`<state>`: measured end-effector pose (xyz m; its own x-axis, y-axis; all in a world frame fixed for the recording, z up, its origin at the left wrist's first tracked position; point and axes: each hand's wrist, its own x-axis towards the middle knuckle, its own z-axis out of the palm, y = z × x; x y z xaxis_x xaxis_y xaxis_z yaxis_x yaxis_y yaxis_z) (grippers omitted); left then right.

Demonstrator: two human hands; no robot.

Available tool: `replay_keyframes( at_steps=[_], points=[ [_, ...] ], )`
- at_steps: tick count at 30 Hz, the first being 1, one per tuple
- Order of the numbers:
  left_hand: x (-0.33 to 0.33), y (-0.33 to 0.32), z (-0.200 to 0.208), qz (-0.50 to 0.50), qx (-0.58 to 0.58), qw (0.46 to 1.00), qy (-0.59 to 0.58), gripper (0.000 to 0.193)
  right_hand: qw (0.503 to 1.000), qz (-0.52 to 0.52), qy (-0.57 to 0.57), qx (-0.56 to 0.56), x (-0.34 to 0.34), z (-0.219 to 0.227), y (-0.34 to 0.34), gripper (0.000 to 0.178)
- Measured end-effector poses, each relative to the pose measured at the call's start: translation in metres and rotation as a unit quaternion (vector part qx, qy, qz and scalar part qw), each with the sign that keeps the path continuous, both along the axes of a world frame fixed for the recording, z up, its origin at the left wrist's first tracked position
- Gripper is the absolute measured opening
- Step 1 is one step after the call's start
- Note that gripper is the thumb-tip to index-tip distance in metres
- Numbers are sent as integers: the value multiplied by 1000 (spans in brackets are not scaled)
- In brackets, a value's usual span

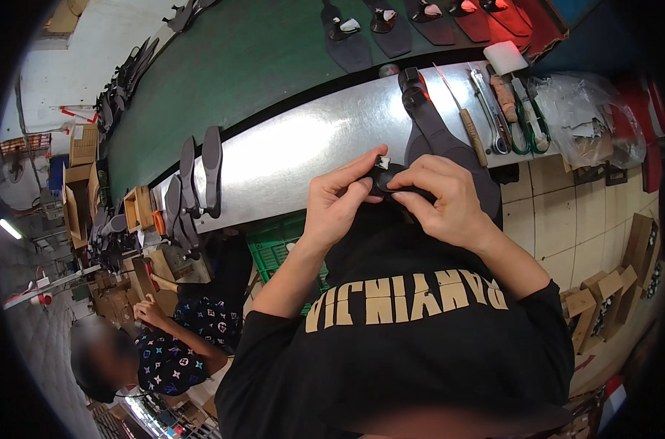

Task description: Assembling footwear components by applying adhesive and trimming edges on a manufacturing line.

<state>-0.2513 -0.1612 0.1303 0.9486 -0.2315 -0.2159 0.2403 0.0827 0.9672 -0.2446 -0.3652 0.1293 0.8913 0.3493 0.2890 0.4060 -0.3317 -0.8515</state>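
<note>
My left hand (pixel 337 201) and my right hand (pixel 444 197) meet in front of my chest, above the near edge of the metal strip. Between their fingertips is a small black shoe piece (pixel 383 178) with a white bit at its top. Thumb and fingers of each hand pinch it; the fingers hide much of its shape. Just beyond my right hand lies a dark, flat sandal (pixel 438 128) with a glossy black part at its far end. It rests on the metal strip (pixel 288 161) and runs down past my right wrist.
A wooden-handled awl (pixel 473 135), green-handled scissors (pixel 526 124), a white block (pixel 505 57) and a plastic bag (pixel 588 117) lie right. Sandals line the green belt (pixel 259 66). Dark soles (pixel 211 168) stand left, a green crate (pixel 274 245) below. Another person (pixel 175 344) sits left.
</note>
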Motion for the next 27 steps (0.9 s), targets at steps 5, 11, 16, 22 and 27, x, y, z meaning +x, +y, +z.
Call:
replay_keyframes(
  at_steps=[5,11,16,22,27],
  points=[
    [2,3,-4,22,-33,999,-8,44,997,33,-57,-41,4,4,-3,20],
    [9,2,1,25,-25,998,52,44,998,46,34,8,-1,-2,-3,26],
    [10,0,1,37,-29,997,56,42,999,21,23,27,-3,-10,3,25],
    [12,7,6,38,-90,985,141,41,994,-31,-104,-8,-6,-11,4,22],
    [15,8,12,36,-170,969,174,41,992,3,-125,-8,-6,-4,1,23]
  ],
)
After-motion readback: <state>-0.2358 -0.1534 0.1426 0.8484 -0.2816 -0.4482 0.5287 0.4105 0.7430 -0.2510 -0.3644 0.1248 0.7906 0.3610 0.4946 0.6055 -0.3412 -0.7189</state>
